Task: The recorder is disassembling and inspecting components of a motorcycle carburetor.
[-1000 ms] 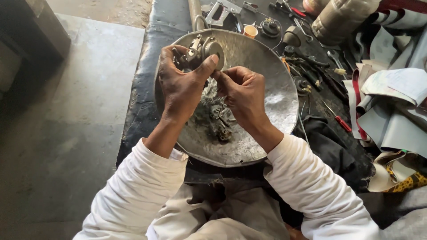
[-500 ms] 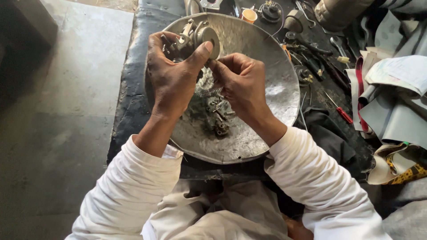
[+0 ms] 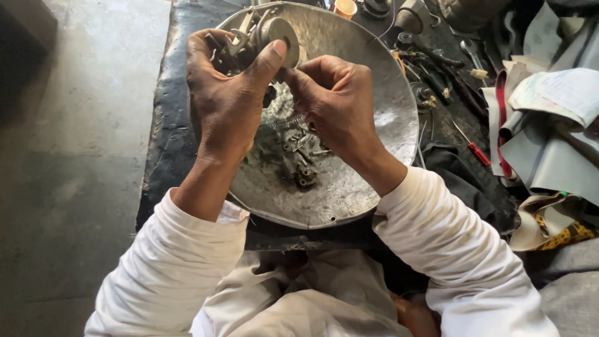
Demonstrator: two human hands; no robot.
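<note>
— Over the pan (image 3: 387,125), what do you have?

— My left hand (image 3: 228,93) grips a small metal assembly (image 3: 262,37), thumb pressed up against its round disc. My right hand (image 3: 337,103) is pinched tight at the underside of that part; what the fingertips hold is too small for me to tell.

— What changed?

— Over the last second both hands shifted a little up and left in view, and the right has stayed pinched at the same spot under the disc. I judge that as fine fitting work going on, with no part yet set down.

— How does the assembly look?

— Grey, greasy metal: a flat round disc on one side, brackets and levers bunched behind it under my fingers. It sits above the pan's far rim, held clear of it.

— And around it?

— Below my hands, springs (image 3: 288,122) and screws (image 3: 302,175) lie loose in the dented pan. Right of the pan, on the dark mat (image 3: 168,150), a red-handled screwdriver (image 3: 477,153) lies among other tools, with folded grey sheets (image 3: 549,162) beyond.
</note>
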